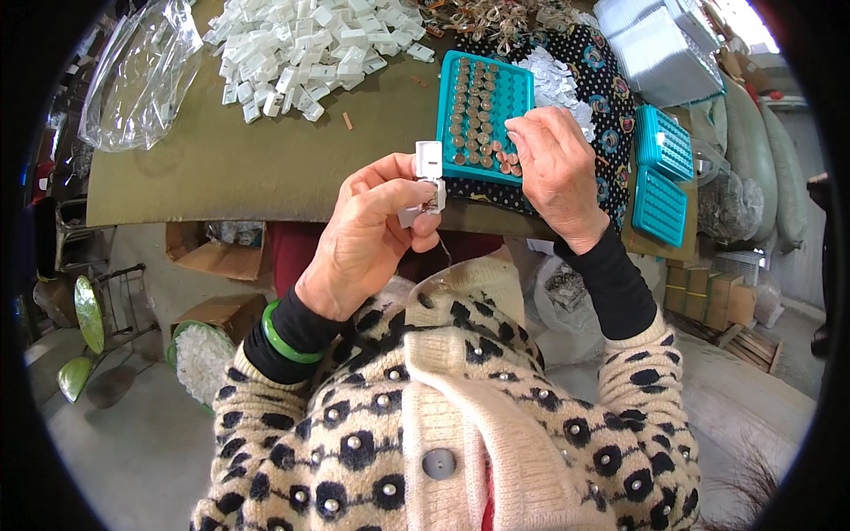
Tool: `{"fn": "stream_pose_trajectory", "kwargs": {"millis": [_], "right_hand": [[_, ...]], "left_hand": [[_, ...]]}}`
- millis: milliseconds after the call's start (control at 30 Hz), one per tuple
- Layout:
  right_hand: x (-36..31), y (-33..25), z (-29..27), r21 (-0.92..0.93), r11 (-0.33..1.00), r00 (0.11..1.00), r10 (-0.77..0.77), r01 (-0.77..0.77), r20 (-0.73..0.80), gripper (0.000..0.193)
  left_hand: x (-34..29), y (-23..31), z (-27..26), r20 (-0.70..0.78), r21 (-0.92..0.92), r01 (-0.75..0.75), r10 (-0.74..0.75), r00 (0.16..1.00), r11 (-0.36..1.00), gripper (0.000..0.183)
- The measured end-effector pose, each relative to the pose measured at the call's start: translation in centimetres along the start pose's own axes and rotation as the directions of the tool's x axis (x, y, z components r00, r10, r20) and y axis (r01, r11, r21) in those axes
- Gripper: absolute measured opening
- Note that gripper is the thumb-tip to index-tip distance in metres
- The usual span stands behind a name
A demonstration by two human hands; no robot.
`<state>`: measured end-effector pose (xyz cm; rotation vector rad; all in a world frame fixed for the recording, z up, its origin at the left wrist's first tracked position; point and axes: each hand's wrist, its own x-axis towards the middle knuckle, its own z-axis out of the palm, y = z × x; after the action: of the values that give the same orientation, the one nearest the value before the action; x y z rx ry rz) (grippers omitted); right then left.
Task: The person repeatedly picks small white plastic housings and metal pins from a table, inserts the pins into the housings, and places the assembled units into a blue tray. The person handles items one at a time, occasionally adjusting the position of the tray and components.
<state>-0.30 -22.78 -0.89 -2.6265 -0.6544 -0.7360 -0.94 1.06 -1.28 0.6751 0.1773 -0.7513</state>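
Observation:
My left hand (354,226) grips a small white plastic case (428,159) between thumb and fingers, its lid standing up. Small metal parts seem to sit in the case's lower half, partly covered by my thumb. A thin dark wire hangs below that hand. Over the right side of a teal tray (443,106), my right hand (560,173) is closed in a pinch; whatever is between its fingertips is too small to make out. Rows of round brass-coloured metal pieces (473,115) stand in the tray, with several copper-coloured ones in the corner near my right fingertips.
A heap of white plastic cases (305,49) covers the back of the green table (204,181). Clear plastic bags (146,80) lie at its left. Dark patterned cloth (611,88) lies under the tray, with white pieces (553,84) on it. More teal trays (660,205) stand at right.

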Motion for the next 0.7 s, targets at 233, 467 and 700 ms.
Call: {"fn": "stream_pose_trajectory", "kwargs": {"millis": [233,467,700], "right_hand": [[0.1,0.2,-0.4,0.093,0.992,0.996,0.082,-0.086,0.045,0.018],[0.8,0.4,-0.6,0.073,0.994,0.988,0.065,-0.076,0.138,0.011],[1.9,-1.0,-1.4,0.223,0.956,0.977,0.163,-0.192,0.14,0.011]], "left_hand": [[0.4,0.0,0.7,-0.039,0.129,-0.049,0.054,0.998,0.99,0.017],[0.4,0.2,0.9,-0.054,0.194,-0.08,0.092,0.994,0.978,0.02],[0.4,0.5,1.4,-0.07,0.162,-0.094,0.106,0.992,0.982,0.019]]}}
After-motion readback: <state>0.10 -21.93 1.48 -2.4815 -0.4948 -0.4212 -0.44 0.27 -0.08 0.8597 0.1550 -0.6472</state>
